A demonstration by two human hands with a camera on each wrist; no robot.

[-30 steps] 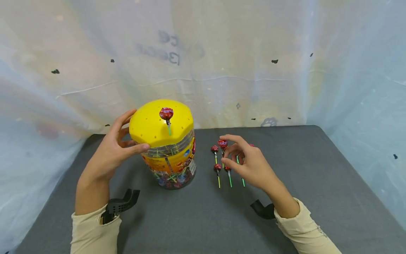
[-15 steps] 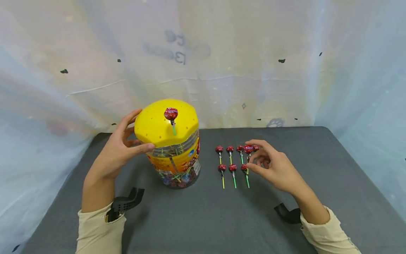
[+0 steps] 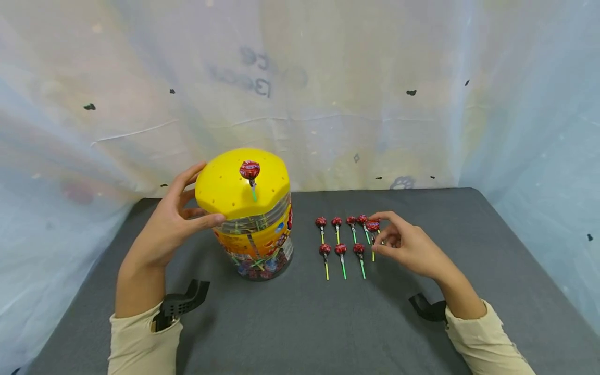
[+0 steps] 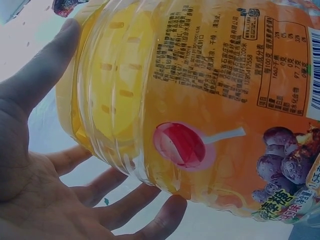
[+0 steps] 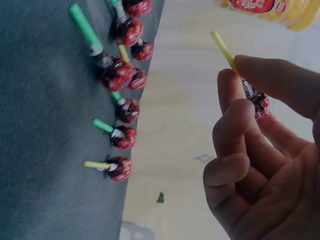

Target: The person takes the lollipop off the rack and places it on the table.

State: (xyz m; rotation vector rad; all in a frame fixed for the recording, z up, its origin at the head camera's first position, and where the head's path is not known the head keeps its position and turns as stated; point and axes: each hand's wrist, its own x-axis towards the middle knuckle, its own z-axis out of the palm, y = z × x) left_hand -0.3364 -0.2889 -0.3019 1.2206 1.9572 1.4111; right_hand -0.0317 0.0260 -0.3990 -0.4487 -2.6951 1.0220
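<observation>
My left hand [image 3: 171, 224] grips the top of a big clear candy jar [image 3: 267, 245], thumb at the front of its yellow lid [image 3: 220, 182] and fingers round the far side. On the lid stands a red-wrapped lollipop [image 3: 250, 170] with a green stick. My right hand [image 3: 405, 245] pinches another lollipop [image 5: 260, 104] by its yellow stick, between thumb and index finger, red head up. It hangs over the right end of two rows of lollipops on the table, the front row [image 3: 340, 249] and the back row [image 3: 336, 221], overlapping part of the back row in the head view.
The grey table [image 3: 300, 317] reaches back to a pale plastic curtain [image 3: 337, 94]. More wrapped lollipops show through the jar's clear lower wall. Both wrists carry black camera mounts, the left one [image 3: 185, 302] near the jar.
My right hand has moved right across the rows with the lollipop, then slightly lower at their right end. The left hand stays on the jar.
</observation>
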